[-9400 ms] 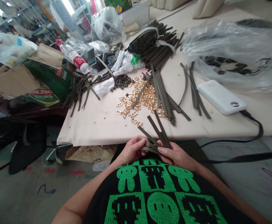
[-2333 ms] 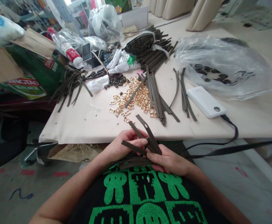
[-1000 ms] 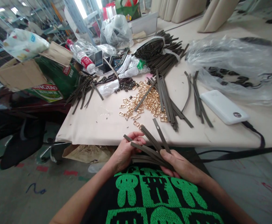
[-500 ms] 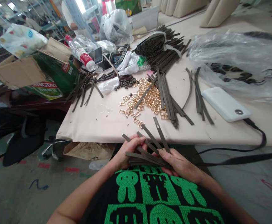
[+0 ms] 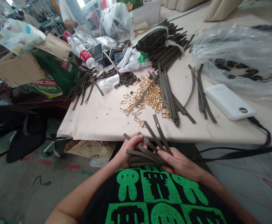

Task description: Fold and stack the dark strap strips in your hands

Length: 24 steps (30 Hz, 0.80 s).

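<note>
Right hand point(image 5: 175, 158): thumb and fingers closed on several fanned dark straps point(image 5: 153, 136), held before the bench's point(image 5: 98, 127) near edge. Left hand point(image 5: 130, 147): fingers curled and closed on the same straps; exact fingertip contact partly hidden. One strap shows a slot near its free end. Beyond the near edge, gold buckles point(image 5: 150, 96) lie heaped; loose straps point(image 5: 169, 99) overlap the heap's right side. A white device point(image 5: 229, 101) rests farther right. Farther back: a tied strap bundle point(image 5: 161, 57); toward the left edge, a bottle point(image 5: 86, 56).
</note>
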Each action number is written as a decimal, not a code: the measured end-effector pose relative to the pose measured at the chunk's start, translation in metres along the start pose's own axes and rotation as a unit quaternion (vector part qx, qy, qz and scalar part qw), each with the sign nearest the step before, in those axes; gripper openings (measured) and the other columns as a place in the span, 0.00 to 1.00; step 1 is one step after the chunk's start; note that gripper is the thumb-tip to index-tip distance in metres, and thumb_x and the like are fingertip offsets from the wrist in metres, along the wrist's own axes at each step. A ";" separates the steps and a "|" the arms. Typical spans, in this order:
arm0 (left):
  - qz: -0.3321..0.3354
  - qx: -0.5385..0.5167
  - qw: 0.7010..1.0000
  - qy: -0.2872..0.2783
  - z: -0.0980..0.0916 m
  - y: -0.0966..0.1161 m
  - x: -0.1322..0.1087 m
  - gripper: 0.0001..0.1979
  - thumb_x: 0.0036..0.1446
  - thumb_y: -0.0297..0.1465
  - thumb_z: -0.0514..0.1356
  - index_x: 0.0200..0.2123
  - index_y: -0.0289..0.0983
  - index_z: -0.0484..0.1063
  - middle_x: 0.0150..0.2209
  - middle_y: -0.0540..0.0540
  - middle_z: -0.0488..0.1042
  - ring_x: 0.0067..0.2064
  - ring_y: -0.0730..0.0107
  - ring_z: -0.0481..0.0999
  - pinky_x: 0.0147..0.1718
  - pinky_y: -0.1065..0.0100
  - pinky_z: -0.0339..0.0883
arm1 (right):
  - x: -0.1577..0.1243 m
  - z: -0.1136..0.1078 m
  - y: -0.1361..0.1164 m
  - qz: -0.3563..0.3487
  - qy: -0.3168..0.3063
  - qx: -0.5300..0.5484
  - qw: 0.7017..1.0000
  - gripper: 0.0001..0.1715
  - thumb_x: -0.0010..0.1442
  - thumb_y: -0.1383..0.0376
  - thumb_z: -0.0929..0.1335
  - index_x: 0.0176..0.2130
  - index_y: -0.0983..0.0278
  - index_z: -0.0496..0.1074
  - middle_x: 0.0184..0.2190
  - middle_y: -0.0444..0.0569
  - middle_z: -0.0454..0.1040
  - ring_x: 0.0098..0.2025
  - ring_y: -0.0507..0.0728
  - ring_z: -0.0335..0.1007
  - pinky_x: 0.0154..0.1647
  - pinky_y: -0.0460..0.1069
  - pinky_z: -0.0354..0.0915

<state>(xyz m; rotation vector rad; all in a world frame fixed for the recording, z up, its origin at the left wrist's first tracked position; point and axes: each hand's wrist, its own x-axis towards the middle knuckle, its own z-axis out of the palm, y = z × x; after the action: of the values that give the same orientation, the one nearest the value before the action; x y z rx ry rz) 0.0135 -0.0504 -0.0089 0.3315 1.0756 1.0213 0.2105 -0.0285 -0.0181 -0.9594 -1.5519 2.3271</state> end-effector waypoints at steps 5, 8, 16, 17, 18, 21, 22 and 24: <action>-0.013 -0.036 0.998 -0.051 -0.003 -0.003 0.002 0.15 0.52 0.38 0.65 0.25 0.35 0.64 0.21 0.53 0.67 0.20 0.80 0.64 0.22 0.76 0.58 | 0.001 0.000 0.000 -0.002 0.000 -0.005 1.000 0.25 0.67 0.47 0.60 0.33 0.65 0.66 0.20 0.38 0.57 0.21 0.47 0.46 0.19 0.44 0.46; -0.023 -0.070 0.995 -0.065 -0.001 -0.003 0.002 0.14 0.52 0.35 0.65 0.26 0.35 0.63 0.21 0.54 0.65 0.20 0.82 0.63 0.21 0.77 0.58 | 0.001 0.000 0.001 0.005 0.008 -0.006 1.000 0.25 0.67 0.47 0.61 0.31 0.65 0.66 0.20 0.38 0.57 0.21 0.47 0.46 0.20 0.44 0.46; -0.025 -0.103 0.992 -0.068 0.003 0.000 0.003 0.15 0.50 0.35 0.67 0.28 0.36 0.63 0.21 0.56 0.63 0.19 0.83 0.62 0.20 0.79 0.60 | 0.000 -0.002 -0.001 0.001 -0.002 -0.014 1.000 0.25 0.64 0.46 0.63 0.39 0.65 0.72 0.23 0.40 0.61 0.22 0.49 0.51 0.21 0.44 0.52; -0.009 -0.081 0.996 -0.048 0.004 0.002 0.002 0.15 0.49 0.36 0.68 0.29 0.36 0.65 0.22 0.56 0.64 0.19 0.84 0.63 0.19 0.79 0.59 | 0.000 -0.002 -0.001 0.006 -0.003 -0.017 1.000 0.26 0.64 0.46 0.63 0.40 0.65 0.72 0.24 0.41 0.62 0.23 0.49 0.52 0.22 0.44 0.53; 0.011 -0.051 0.998 -0.028 0.005 0.004 0.002 0.15 0.49 0.37 0.68 0.30 0.36 0.66 0.23 0.56 0.66 0.19 0.84 0.63 0.19 0.80 0.58 | 0.000 -0.002 -0.002 0.011 -0.004 -0.020 1.000 0.26 0.63 0.45 0.64 0.40 0.65 0.73 0.24 0.41 0.63 0.24 0.49 0.54 0.23 0.44 0.55; 0.056 0.033 0.998 0.007 0.005 0.010 0.001 0.16 0.48 0.39 0.69 0.30 0.35 0.68 0.25 0.55 0.69 0.21 0.83 0.66 0.20 0.79 0.58 | -0.001 -0.001 -0.003 0.023 -0.007 -0.025 0.999 0.27 0.62 0.45 0.64 0.39 0.66 0.73 0.26 0.43 0.65 0.26 0.51 0.58 0.25 0.44 0.58; 0.065 0.050 0.997 0.009 0.005 0.010 0.001 0.16 0.48 0.39 0.69 0.29 0.35 0.67 0.25 0.54 0.69 0.22 0.83 0.66 0.21 0.79 0.59 | -0.001 -0.001 -0.003 0.024 -0.008 -0.027 0.999 0.27 0.62 0.45 0.64 0.39 0.66 0.74 0.27 0.43 0.66 0.28 0.51 0.59 0.26 0.44 0.59; 0.075 0.069 0.995 0.010 0.004 0.010 0.002 0.18 0.47 0.40 0.69 0.26 0.34 0.66 0.23 0.53 0.69 0.23 0.81 0.67 0.23 0.78 0.60 | -0.001 -0.001 -0.003 0.022 -0.012 -0.033 0.999 0.27 0.62 0.45 0.65 0.39 0.66 0.74 0.27 0.44 0.67 0.30 0.53 0.61 0.28 0.45 0.61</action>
<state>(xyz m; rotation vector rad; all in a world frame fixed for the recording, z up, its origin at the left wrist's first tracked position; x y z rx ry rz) 0.0117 -0.0425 -0.0011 0.5210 1.1563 1.0865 0.2116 -0.0264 -0.0152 -0.9946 -1.6414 2.3391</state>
